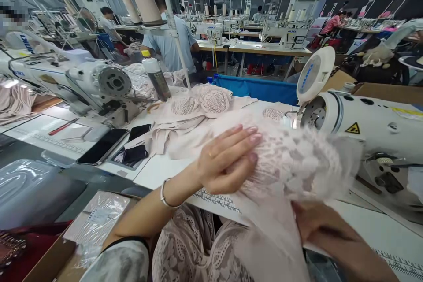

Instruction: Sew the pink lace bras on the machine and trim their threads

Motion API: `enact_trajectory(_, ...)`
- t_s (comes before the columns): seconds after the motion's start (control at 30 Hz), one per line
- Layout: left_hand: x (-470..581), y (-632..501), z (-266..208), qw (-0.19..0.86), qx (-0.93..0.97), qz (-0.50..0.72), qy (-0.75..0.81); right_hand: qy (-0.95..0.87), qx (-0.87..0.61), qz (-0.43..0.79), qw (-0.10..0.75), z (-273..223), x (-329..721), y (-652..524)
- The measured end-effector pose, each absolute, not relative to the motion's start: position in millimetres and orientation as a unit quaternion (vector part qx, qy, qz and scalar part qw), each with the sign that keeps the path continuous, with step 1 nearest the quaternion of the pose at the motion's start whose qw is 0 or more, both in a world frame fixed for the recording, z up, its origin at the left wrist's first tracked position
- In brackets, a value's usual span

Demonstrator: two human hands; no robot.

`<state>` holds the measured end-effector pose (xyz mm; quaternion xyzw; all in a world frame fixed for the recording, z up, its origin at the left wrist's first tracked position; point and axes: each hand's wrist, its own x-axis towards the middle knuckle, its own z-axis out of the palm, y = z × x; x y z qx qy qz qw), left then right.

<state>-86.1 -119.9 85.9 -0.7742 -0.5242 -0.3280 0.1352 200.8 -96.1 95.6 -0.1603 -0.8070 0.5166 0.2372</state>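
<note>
A pale pink lace bra, blurred by motion, hangs in front of me above the sewing table. My left hand, with a bracelet on its wrist, is closed on the lace's left side; its thumb is partly hidden. Lower on the right, my right hand is smeared by motion and grips the fabric's edge, its fingertips covered by the cloth. More lace bras are heaped on the table behind. Others of the same kind lie in my lap.
A white sewing machine stands close on the right, another on the left. Phones, a spray can and a red tool are on the table. A cardboard box sits lower left. A co-worker is ahead.
</note>
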Motion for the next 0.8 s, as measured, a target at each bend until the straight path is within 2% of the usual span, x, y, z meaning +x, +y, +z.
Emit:
enact_trajectory(0.07, -76, -111, 82, 0.148, -0.767, -0.346, -0.520, -0.804, -0.174, 0.555, 0.120, 93, 201, -101)
enact_trajectory(0.1, -74, -107, 78, 0.154, -0.740, -0.355, -0.551, -0.808, -0.211, 0.539, 0.108, 89, 202, -103)
enact_trajectory(0.2, -63, -112, 57, 0.056, -0.661, -0.319, -0.677, -0.822, -0.328, 0.436, 0.166, 72, 205, -106)
enact_trajectory(0.27, -47, -128, 38, -0.114, -0.691, -0.291, -0.651, -0.818, -0.358, 0.406, 0.196, 60, 204, -106)
enact_trajectory(0.33, -26, -148, 22, -0.345, -0.705, -0.312, -0.536, -0.803, -0.364, 0.420, 0.215, 49, 199, -107)
enact_trajectory(0.4, -4, -164, 11, -0.521, -0.601, -0.383, -0.470, -0.784, -0.371, 0.435, 0.241, 40, 191, -109)
enact_trajectory(0.47, 14, -172, 7, -0.611, -0.462, -0.465, -0.443, -0.747, -0.419, 0.410, 0.313, 30, 182, -112)
enact_trajectory(0.57, 24, -172, 6, -0.600, -0.386, -0.539, -0.447, -0.653, -0.519, 0.358, 0.418, 17, 170, -113)
enact_trajectory(0.67, 20, -168, 8, -0.542, -0.448, -0.504, -0.501, -0.627, -0.554, 0.399, 0.375, 7, 166, -111)
enact_trajectory(0.8, 7, -161, 15, -0.504, -0.580, -0.364, -0.527, -0.663, -0.516, 0.444, 0.311, 9, 173, -106)
